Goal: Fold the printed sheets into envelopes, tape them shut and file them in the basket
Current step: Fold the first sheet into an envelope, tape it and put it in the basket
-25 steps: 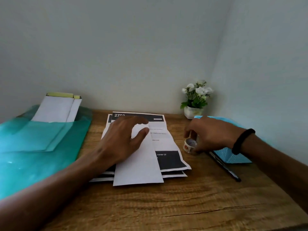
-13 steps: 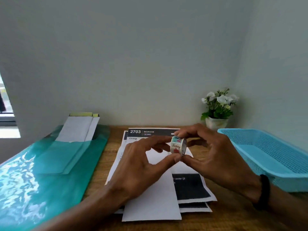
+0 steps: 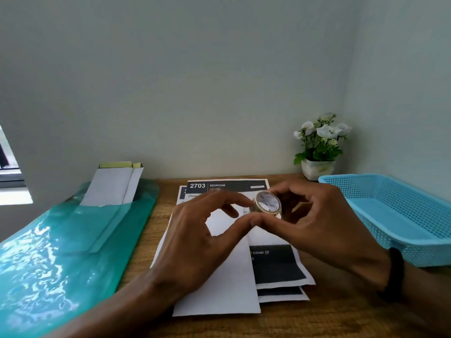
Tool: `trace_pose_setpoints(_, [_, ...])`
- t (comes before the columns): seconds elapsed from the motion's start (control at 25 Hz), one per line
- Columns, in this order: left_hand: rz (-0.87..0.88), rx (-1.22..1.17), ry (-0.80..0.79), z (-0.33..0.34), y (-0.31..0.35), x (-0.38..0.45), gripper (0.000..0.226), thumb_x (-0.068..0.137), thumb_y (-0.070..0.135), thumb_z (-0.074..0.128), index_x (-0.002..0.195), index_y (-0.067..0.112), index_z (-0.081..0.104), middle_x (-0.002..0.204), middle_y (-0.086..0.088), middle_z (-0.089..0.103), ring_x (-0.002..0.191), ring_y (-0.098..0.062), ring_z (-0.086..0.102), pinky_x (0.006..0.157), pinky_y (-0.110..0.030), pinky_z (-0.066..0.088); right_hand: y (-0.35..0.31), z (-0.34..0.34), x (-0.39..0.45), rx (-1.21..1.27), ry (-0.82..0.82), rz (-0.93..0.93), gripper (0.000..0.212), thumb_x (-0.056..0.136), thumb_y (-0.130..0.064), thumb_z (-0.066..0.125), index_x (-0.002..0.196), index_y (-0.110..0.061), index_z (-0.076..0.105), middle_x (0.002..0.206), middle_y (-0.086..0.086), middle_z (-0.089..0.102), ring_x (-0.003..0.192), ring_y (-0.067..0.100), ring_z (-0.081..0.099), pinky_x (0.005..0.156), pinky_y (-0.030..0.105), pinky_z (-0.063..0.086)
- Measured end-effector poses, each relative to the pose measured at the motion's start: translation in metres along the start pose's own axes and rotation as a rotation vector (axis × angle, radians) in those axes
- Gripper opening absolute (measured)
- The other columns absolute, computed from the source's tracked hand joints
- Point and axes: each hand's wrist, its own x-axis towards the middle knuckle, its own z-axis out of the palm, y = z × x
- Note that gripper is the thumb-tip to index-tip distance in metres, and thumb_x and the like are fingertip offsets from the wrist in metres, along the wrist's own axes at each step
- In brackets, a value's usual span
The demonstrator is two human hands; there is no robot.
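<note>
A small roll of patterned tape [image 3: 267, 205] is held above the papers between both hands. My right hand [image 3: 314, 220] grips the roll from the right, and my left hand [image 3: 202, 230] pinches its near edge with thumb and forefinger. Under the hands lies a folded white sheet [image 3: 227, 284] on top of a stack of printed sheets [image 3: 229, 185] headed "2703 BEDROOM". The blue mesh basket [image 3: 395, 215] stands at the right and looks empty.
A green plastic folder [image 3: 61, 252] with white envelopes [image 3: 112, 184] tucked in it covers the left of the wooden desk [image 3: 317, 318]. A small potted white flower [image 3: 317, 147] sits in the back corner. Walls close the desk behind and at the right.
My right hand picked the tape roll off the desk and brought it over the papers. My left hand left the folded sheet and joined it at the roll, which has since turned slightly.
</note>
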Motion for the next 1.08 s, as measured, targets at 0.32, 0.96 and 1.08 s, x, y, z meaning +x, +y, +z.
trace_pose_setpoints(0.32, [-0.04, -0.075, 0.027, 0.002, 0.001, 0.001, 0.017, 0.088, 0.051, 0.072, 0.097, 0.038, 0.079, 0.092, 0.033, 0.073, 0.091, 0.004, 0.071, 0.073, -0.013, 0.053, -0.005, -0.003, -0.002, -0.054, -0.057, -0.05, 0.044, 0.072, -0.069, 0.076, 0.1, -0.035, 0.073, 0.08, -0.029, 0.068, 0.074, 0.007, 0.07, 0.055, 0.019, 0.057])
trace_pose_setpoints(0.96, [-0.034, -0.075, 0.018, 0.001, -0.004, 0.002, 0.007, 0.09, 0.041, 0.069, 0.09, 0.034, 0.068, 0.083, 0.025, 0.068, 0.088, 0.002, 0.069, 0.065, -0.011, 0.053, 0.0, 0.0, -0.004, -0.027, -0.118, -0.025, 0.048, 0.074, -0.067, 0.075, 0.107, -0.032, 0.075, 0.09, -0.021, 0.075, 0.078, 0.007, 0.073, 0.061, 0.022, 0.061])
trace_pose_setpoints(1.08, [-0.035, -0.085, 0.043, 0.001, -0.007, 0.004, 0.012, 0.088, 0.046, 0.066, 0.089, 0.034, 0.065, 0.086, 0.023, 0.069, 0.086, 0.001, 0.069, 0.067, -0.016, 0.057, 0.0, 0.001, -0.003, -0.008, -0.123, -0.02, 0.049, 0.074, -0.067, 0.074, 0.109, -0.033, 0.074, 0.092, -0.021, 0.075, 0.08, 0.007, 0.073, 0.062, 0.021, 0.061])
